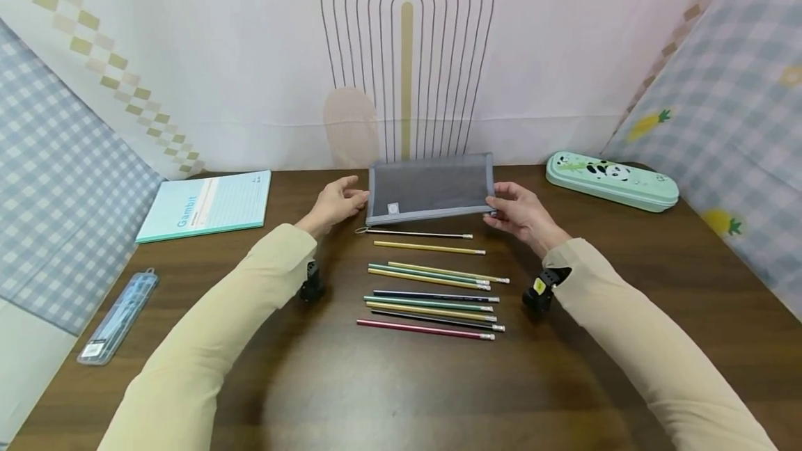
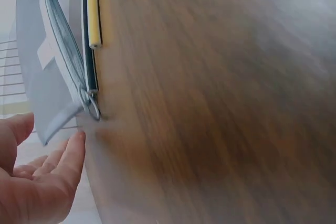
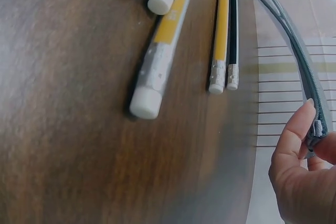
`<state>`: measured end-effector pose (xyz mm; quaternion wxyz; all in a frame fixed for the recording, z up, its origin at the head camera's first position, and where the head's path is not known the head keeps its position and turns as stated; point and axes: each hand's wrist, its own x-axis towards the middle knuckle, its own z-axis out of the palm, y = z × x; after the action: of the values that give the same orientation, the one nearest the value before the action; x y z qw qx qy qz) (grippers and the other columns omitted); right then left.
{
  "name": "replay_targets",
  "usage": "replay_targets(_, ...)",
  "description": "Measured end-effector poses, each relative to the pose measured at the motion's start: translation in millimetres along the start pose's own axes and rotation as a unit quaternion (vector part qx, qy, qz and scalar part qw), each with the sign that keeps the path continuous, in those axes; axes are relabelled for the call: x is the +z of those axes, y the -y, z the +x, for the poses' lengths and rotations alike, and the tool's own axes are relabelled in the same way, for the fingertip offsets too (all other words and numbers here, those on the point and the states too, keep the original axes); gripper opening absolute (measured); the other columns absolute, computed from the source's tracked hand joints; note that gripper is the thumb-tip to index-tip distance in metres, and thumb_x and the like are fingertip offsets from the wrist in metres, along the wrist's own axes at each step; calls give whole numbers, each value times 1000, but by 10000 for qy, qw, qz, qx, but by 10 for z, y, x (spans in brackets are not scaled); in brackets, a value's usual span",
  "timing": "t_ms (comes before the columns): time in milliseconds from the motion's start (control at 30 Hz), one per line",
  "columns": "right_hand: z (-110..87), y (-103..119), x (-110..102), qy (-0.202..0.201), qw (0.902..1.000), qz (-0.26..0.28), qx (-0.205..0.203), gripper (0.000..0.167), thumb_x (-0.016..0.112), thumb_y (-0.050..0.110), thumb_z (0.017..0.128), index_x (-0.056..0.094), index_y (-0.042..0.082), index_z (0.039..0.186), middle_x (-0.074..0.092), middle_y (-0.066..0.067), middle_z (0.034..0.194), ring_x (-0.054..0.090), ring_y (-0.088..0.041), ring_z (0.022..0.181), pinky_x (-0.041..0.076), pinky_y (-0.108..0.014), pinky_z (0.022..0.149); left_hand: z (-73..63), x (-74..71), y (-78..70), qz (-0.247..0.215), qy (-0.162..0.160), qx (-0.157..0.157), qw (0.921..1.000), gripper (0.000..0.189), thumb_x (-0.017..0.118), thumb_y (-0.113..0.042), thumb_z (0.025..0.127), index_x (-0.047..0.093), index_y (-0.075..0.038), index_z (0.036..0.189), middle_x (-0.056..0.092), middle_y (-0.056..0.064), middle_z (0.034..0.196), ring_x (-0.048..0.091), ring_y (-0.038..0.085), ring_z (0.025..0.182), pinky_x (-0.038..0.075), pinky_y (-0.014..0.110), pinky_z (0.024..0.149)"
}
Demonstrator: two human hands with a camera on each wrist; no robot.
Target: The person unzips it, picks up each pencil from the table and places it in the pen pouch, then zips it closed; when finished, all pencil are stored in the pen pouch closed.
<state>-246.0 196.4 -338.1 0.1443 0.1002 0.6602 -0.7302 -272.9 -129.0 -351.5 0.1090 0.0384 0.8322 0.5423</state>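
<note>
One brown table (image 1: 401, 395), printed cloth backdrop (image 1: 551, 33) — right grip (image 1: 522, 214) pinching pouch (image 1: 432, 184), left grip (image 1: 336, 204) — fingers apart.

— How is the grey mesh pouch (image 1: 438, 185) held?
— It is pinched at its right edge by the right hand (image 1: 523, 218).
— And the left hand (image 1: 335, 206)?
— It is positioned just beside the left edge; contact cannot be confirmed.
— What is recorded on the brown table (image 1: 401, 395)?
— Pencils (image 1: 429, 248) are laid roughly parallel, eraser ends to the right, a red pencil (image 1: 420, 328) nearest.
— And at the sides?
— A notebook (image 1: 207, 206) and a clear blue case (image 1: 119, 319) are noted left, a panda-printed mint case (image 1: 610, 181) right.
</note>
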Motion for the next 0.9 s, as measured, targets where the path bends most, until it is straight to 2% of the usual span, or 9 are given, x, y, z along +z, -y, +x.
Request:
replay_targets(100,6,-6,18,-35,9999,-146,2,16,51,4,95,48,17,103,58,2,76,60,-9,61,54,-17,59,34,35,-11,-506,102,-200,9985,59,49,-11,98,21,1,148,49,24,135,52,36,118,47,40,98)
replay_targets(267,19,-8,17,-159,9996,-196,103,15,51,6,96,49,17,105,59,2,77,59,-8,61,54,-17,59,100,35,13,-935,8,-489,9944,54,50,-6,96,29,-1,146,51,25,130,54,33,116,49,39,94)
replay_targets(400,10,-5,7,-311,9995,60,70,12,52,12,96,49,16,106,57,2,77,57,-7,62,55,-17,62,128,11,14,-1294,117,-813,9882,52,50,-5,96,32,-3,145,50,19,127,59,20,98,56,27,81)
replay_targets(467,-12,-7,9,-421,9989,182,18,10,52,16,96,48,15,105,55,1,80,57,-7,64,55,-17,65,108,1,-6,-1623,194,-1034,9811,53,49,-4,96,30,-3,146,49,16,126,58,12,87,55,19,71)
replay_targets(600,-69,-17,59,-669,9971,368,39,8,51,18,96,46,13,100,51,0,88,57,-6,72,55,-17,72,50,3,-43,-2339,237,-1447,9612,54,44,-4,98,25,-3,148,50,9,118,54,4,73,50,12,60)
replay_targets(667,-93,-25,108,-710,9962,488,148,7,50,17,97,47,12,100,50,0,88,55,-7,73,55,-17,73,34,19,-46,-2609,216,-1580,9521,52,44,-5,99,26,-4,148,52,7,116,55,2,75,50,11,64)
replay_targets(733,-108,-37,173,-614,9953,706,259,5,49,13,97,47,11,101,52,0,83,55,-7,71,55,-18,72,106,31,37,-2920,234,-1640,9420,50,45,-4,98,30,-3,146,56,8,115,57,5,79,51,13,69)
replay_targets(767,-114,-46,210,-511,9946,844,314,5,48,11,97,48,9,102,54,0,80,56,-7,69,55,-18,71,124,41,73,-3176,279,-1653,9333,47,45,-3,98,33,-2,144,57,10,115,58,6,83,52,15,72)
replay_targets(900,-144,-109,381,0,9910,1227,529,13,47,8,98,49,3,109,59,-3,72,62,-10,65,56,-20,68,642,57,618,-4157,523,-1588,8940,41,55,1,92,48,0,132,63,16,110,62,15,92,54,22,79)
